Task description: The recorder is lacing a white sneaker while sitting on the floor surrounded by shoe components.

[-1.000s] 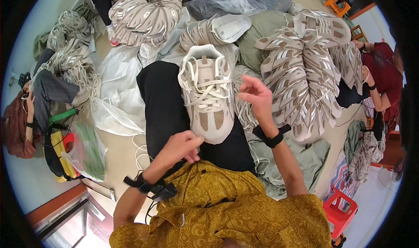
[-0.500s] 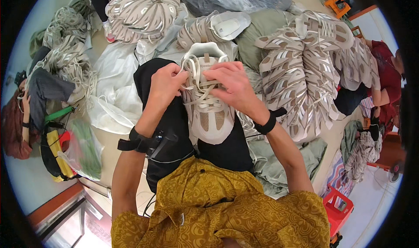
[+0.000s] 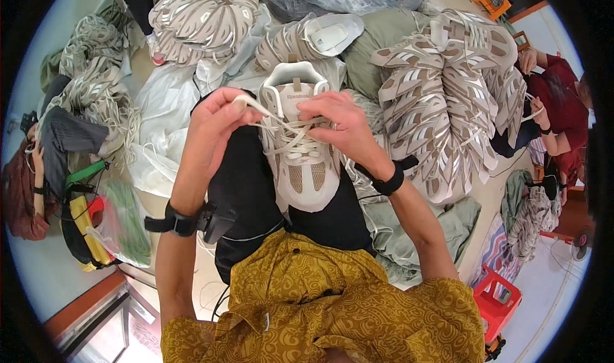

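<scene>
Cream lace (image 3: 261,107) pinched in the left hand (image 3: 217,119), the right hand (image 3: 345,123) with fingers curled, its hold unclear, over a beige sneaker (image 3: 304,166) on black trousers (image 3: 243,171), where a lopsided tug could tip it

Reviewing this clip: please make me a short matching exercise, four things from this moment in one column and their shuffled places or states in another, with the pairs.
Things:
1. Left hand
2. Right hand
3. Shoe in hand's reach, toe toward the person
4. Red plastic stool

Places or states:
A. Near the picture's lower right
B. Resting on black trousers
C. Fingers bent over the shoe's upper part
D. Pinching a lace left of the shoe

Pairs: 1-D, 2-C, 3-B, 4-A
</scene>
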Available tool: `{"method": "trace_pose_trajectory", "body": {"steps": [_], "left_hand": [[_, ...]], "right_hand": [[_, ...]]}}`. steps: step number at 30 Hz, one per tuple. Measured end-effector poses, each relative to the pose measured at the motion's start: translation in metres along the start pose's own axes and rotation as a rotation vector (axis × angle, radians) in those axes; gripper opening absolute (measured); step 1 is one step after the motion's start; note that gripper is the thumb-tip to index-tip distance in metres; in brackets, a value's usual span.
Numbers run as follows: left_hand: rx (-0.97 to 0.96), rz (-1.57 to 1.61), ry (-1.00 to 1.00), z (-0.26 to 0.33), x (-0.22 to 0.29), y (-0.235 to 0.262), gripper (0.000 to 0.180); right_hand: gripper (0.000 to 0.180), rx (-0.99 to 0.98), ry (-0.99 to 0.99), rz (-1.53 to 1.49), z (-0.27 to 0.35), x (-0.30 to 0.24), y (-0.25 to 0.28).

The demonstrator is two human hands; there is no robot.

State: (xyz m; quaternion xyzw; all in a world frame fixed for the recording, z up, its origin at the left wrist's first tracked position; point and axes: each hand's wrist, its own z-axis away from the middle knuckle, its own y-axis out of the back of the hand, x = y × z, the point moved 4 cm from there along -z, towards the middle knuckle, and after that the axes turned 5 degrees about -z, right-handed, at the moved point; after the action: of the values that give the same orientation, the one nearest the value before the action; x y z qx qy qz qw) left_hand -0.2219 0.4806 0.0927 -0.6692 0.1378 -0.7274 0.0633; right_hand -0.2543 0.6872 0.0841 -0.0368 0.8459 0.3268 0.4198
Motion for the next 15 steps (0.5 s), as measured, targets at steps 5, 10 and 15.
{"method": "trace_pose_trajectory", "body": {"steps": [5,10,15], "left_hand": [[-0.015,-0.274,0.088,0.023,0.006,0.006,0.021],[0.027,-0.631,0.179,0.039,0.004,0.016,0.019],[0.243,-1.054,-0.253,0.049,0.02,-0.002,0.017]], "right_hand": [[0.044,0.103,-0.281,-0.446,0.013,0.012,0.006],[0.046,0.245,-0.282,-0.372,0.019,0.019,0.013],[0.046,0.202,-0.338,-0.227,0.026,0.021,0.018]]}}
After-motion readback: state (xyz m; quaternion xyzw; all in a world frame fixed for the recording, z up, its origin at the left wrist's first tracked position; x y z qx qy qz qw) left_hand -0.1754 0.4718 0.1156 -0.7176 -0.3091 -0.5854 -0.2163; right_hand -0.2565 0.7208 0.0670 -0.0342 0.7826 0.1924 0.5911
